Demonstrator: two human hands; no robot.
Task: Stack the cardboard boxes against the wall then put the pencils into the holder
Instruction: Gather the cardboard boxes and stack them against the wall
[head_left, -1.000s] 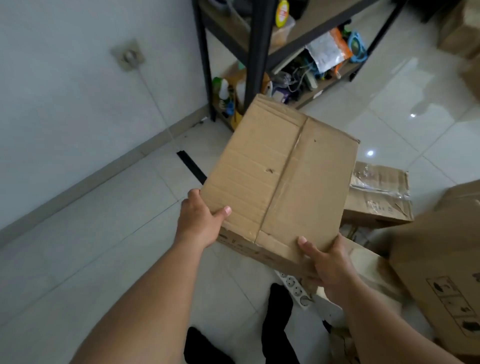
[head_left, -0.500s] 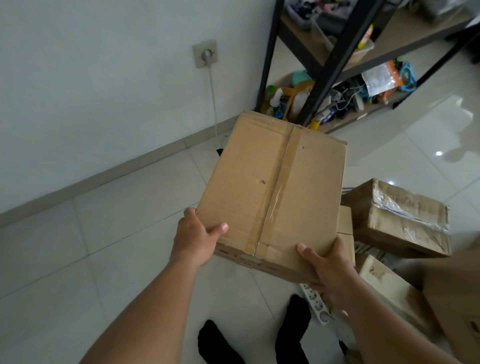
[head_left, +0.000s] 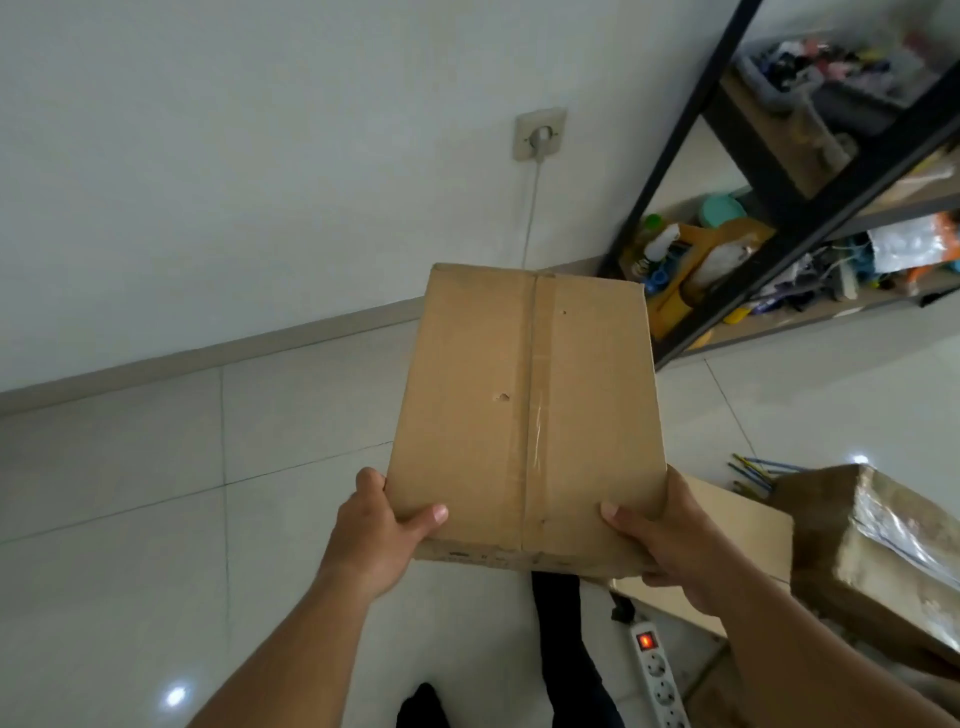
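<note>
Holding the taped cardboard box (head_left: 527, 410) above the tiled floor (head_left: 156, 519), I have my left hand (head_left: 376, 535) and right hand (head_left: 670, 540) clamped on its near corners, thumbs on top. Pencils (head_left: 750, 470) lie on the floor near the shelf (head_left: 769, 218), beside two more boxes (head_left: 878, 551).
</note>
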